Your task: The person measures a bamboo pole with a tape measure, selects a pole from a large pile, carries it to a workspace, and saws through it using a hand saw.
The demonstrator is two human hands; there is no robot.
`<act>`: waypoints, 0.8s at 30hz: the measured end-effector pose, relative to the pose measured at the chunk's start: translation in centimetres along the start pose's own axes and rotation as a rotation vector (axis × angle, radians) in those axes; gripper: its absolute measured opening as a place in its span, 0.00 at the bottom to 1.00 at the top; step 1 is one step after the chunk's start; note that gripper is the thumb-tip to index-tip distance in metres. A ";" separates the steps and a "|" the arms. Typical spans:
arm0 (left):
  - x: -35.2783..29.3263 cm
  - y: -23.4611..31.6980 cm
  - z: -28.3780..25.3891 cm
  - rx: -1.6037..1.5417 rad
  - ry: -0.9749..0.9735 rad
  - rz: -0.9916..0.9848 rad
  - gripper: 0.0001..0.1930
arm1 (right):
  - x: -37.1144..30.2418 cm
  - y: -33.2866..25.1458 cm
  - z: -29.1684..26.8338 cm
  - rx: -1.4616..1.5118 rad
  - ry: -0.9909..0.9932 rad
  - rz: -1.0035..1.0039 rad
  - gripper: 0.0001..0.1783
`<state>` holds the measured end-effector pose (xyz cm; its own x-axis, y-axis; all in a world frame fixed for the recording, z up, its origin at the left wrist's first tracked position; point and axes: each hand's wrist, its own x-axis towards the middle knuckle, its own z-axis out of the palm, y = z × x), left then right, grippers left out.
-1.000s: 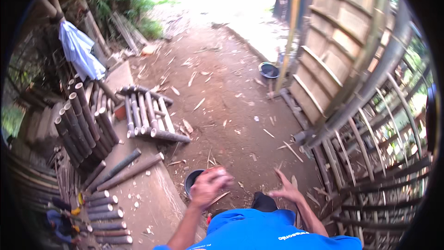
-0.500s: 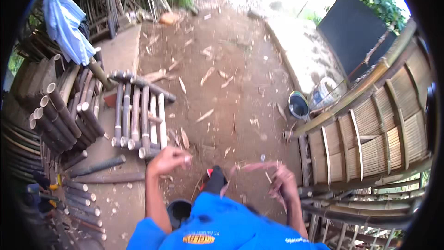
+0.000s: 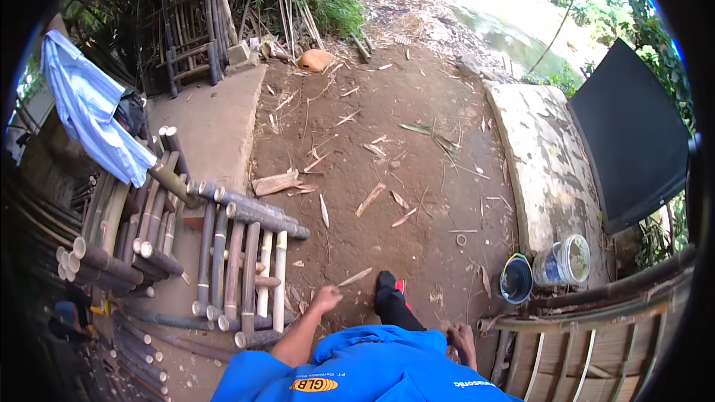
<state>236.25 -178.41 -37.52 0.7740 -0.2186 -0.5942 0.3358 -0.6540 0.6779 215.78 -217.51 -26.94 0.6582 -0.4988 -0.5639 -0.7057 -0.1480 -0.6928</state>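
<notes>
My left hand (image 3: pixel 325 299) is closed, its fingers curled in, just in front of my blue shirt (image 3: pixel 372 365). What it grips, if anything, is too small to make out. A pale wood strip (image 3: pixel 354 277) lies on the ground just beyond its knuckles. Low on the right, my right hand (image 3: pixel 462 341) is close against my side with its fingers curled. Anything inside it is hidden. My dark-clad leg and shoe (image 3: pixel 389 292), with a red edge, show between the two hands.
A bamboo frame (image 3: pixel 246 260) and stacked bamboo poles (image 3: pixel 104 260) stand on the left, near a hanging light-blue shirt (image 3: pixel 93 108). To the right are a dark bucket (image 3: pixel 515 280), a white bucket (image 3: pixel 573 259), a slatted bamboo panel (image 3: pixel 588 357) and a black panel (image 3: pixel 633 138). Chips litter the dirt.
The view has tilted upward, so the ground shows lower. Both hands have come down nearer my body. The thin reddish-brown strip that hung by my right hand is out of sight.
</notes>
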 end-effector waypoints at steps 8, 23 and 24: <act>-9.4 -10.0 -6.7 -0.658 0.202 -0.892 0.08 | 3.1 -53.6 1.7 -0.889 -0.683 -1.201 0.09; 24.6 0.8 -29.4 -0.596 0.583 -0.130 0.12 | 13.8 -88.8 16.2 0.136 -1.447 -2.461 0.14; 27.6 6.7 -33.2 -0.860 0.538 -0.213 0.12 | 15.2 -88.5 18.6 0.346 -1.257 -2.488 0.15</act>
<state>277.70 -164.77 -34.98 0.7202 0.3319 -0.6092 0.5999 0.1431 0.7872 293.14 -196.08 17.41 -0.3398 0.4588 0.8210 0.7247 0.6841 -0.0824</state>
